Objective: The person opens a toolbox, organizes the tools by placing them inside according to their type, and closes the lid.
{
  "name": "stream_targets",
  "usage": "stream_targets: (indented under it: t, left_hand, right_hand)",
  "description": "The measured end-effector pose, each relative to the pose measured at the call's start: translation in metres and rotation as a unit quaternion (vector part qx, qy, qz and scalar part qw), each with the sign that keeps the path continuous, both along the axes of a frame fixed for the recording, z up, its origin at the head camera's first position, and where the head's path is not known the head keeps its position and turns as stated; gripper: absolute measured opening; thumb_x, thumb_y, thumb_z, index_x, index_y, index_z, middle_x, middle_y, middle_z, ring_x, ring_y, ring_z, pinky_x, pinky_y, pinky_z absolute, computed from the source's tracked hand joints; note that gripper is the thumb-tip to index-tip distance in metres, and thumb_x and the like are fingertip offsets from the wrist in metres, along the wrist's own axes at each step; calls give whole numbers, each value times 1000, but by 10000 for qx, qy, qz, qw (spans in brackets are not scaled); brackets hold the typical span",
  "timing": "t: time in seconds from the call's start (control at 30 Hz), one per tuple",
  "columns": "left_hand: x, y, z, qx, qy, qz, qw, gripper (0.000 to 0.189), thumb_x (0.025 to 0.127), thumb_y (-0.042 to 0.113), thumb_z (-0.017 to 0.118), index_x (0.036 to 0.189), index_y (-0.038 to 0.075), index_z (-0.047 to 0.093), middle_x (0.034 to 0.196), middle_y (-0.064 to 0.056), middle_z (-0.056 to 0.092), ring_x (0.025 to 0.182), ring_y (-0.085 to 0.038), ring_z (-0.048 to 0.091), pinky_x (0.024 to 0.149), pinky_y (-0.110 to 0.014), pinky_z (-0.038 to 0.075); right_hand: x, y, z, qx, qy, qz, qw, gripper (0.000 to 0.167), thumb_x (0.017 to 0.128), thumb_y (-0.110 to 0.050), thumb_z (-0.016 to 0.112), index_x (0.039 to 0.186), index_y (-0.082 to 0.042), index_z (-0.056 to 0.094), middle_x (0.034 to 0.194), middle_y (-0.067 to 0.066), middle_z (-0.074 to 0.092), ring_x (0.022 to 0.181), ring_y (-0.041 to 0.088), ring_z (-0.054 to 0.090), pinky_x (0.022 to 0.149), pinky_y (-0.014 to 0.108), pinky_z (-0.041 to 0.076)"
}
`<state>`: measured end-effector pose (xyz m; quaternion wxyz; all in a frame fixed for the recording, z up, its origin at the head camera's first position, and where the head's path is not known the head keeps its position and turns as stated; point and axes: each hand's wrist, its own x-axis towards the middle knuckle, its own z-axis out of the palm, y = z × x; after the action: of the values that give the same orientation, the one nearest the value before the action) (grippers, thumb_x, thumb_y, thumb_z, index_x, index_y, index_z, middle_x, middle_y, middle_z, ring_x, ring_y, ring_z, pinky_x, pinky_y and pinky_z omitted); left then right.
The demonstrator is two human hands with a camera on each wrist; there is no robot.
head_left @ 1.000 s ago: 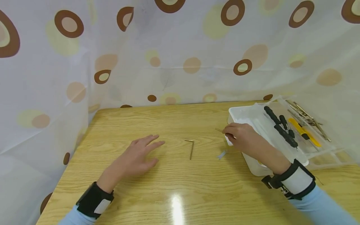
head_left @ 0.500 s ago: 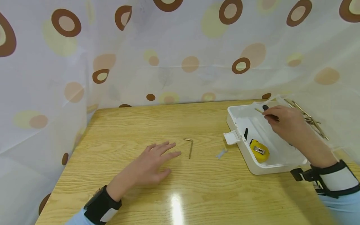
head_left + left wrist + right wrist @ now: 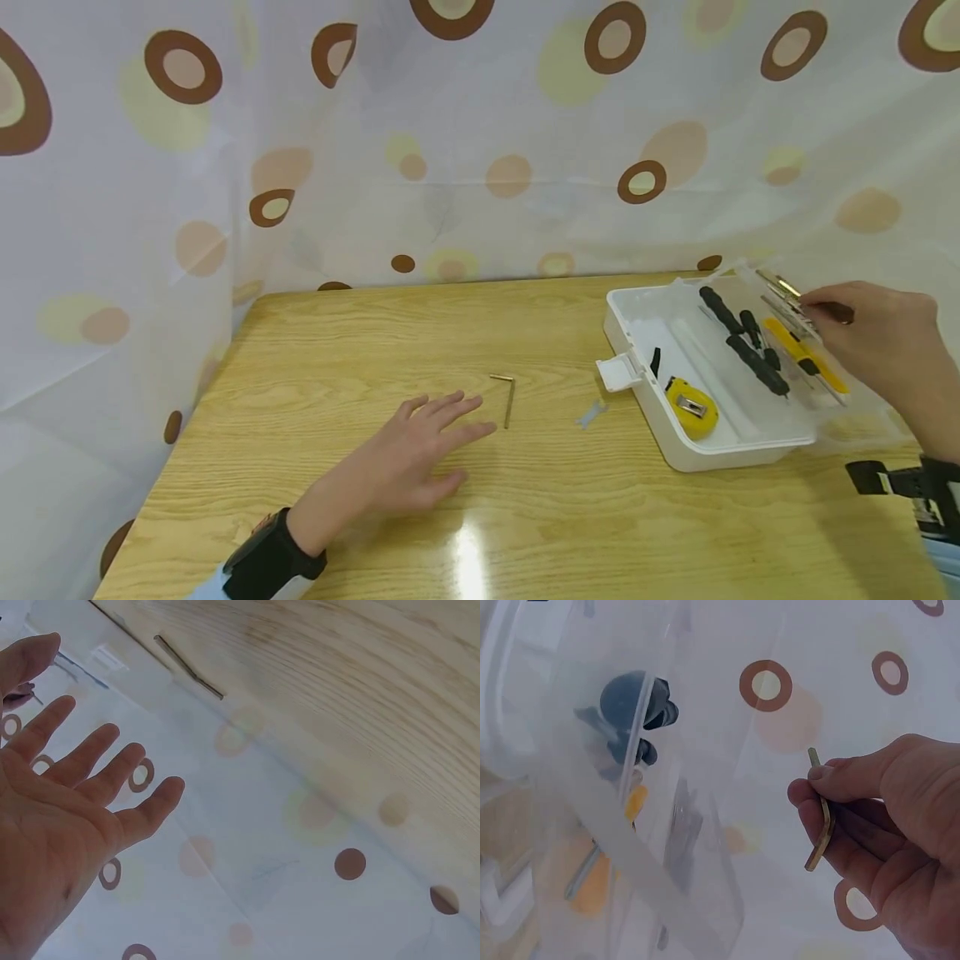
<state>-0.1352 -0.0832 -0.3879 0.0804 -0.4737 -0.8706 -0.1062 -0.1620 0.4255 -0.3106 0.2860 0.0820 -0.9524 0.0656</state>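
My right hand is over the right-hand compartment of the clear tray, beside several brass hex keys. In the right wrist view it pinches a bent brass hex key between thumb and forefinger, held above the tray. My left hand is spread over the table, fingers apart and holding nothing; the left wrist view shows its bare palm. Just beyond its fingertips lies another L-shaped hex key. Farther right on the wood is a small grey wrench-shaped piece.
Under the tray stands a white toolbox, its latch folded outward, with a yellow tape measure inside. Black-handled screwdrivers and a yellow-handled tool lie in the tray. A patterned cloth rises behind the table.
My right hand has moved right with the hex key, from the toolbox's latch side across to the tray's far compartment. My left hand has shifted right, nearer the hex key on the table.
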Motion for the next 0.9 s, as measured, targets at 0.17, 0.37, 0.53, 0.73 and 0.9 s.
stream_targets:
  t: [0.17,0.37,0.53,0.73,0.9]
  left_hand:
    - [1,2,-1,-92,25,-34,9999,59,93,33,73,148,22,54,157,-10,49,145,-34,48,106,-59,48]
    - [1,3,-2,-49,-55,-73,9999,60,93,32,73,149,23,53,158,-10,48,145,-35,48,105,-59,48]
    - [4,7,-7,-33,35,-180,9998,58,93,30,72,148,22,54,157,-10,50,142,-34,51,104,-60,49]
    - [8,9,-9,-148,4,-179,9997,58,94,34,72,148,23,54,158,-8,48,144,-32,49,105,-59,48]
    - [10,9,-13,-132,-40,-187,9997,58,94,34,72,149,24,53,159,-8,48,145,-32,48,105,-60,48]
  right_hand:
    - [2,16,-7,-129,-151,-200,9996,12,89,9,64,96,18,70,92,39,67,77,53,64,71,66,51]
    - [1,29,-18,-371,-677,-644,9949,19,96,3,58,102,18,67,95,40,65,74,50,60,67,60,48]
    - [0,36,-24,-446,-878,-655,9930,18,95,5,60,100,20,66,93,41,65,72,51,60,64,59,49]
    - [1,36,-28,-286,-688,-421,9963,13,88,8,68,93,20,69,86,40,66,70,54,63,62,62,52]
    - [3,35,-30,-337,-729,-409,9959,13,87,9,68,92,21,69,86,41,66,70,54,63,60,61,52]
